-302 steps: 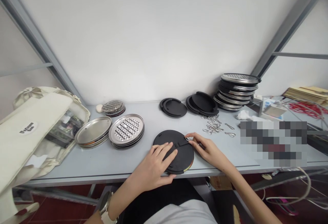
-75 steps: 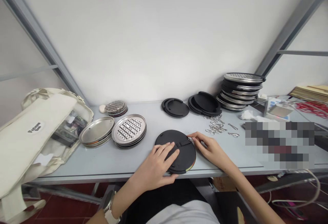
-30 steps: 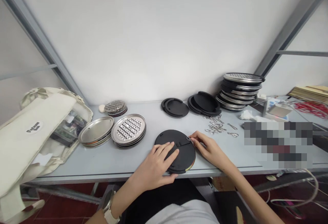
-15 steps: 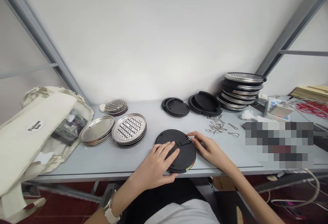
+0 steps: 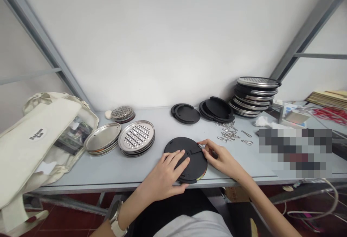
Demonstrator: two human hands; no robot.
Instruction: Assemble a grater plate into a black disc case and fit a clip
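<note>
A round black plastic disc [image 5: 195,164] lies near the table's front edge, with a slot and raised marks on its face. A thin strip of colour shows under its lower right rim. My left hand [image 5: 169,173] grips it, fingers across the top and thumb at the near edge. At the disc's right rim, my right hand [image 5: 217,157] pinches a small metal wire clip [image 5: 200,145] between thumb and index finger. Several similar loose wire clips [image 5: 229,134] lie scattered beyond that hand.
Metal grater discs [image 5: 137,135] and plain metal plates [image 5: 104,137] are stacked at left, smaller grater discs [image 5: 122,113] behind. Black holders [image 5: 188,114] sit at the back, beside a tall stack of graters [image 5: 255,96]. A cream bag [image 5: 40,139] occupies the left end.
My right thumb and index finger have shifted very slightly at the clip on the disc's rim. My left hand and the disc stay in place.
</note>
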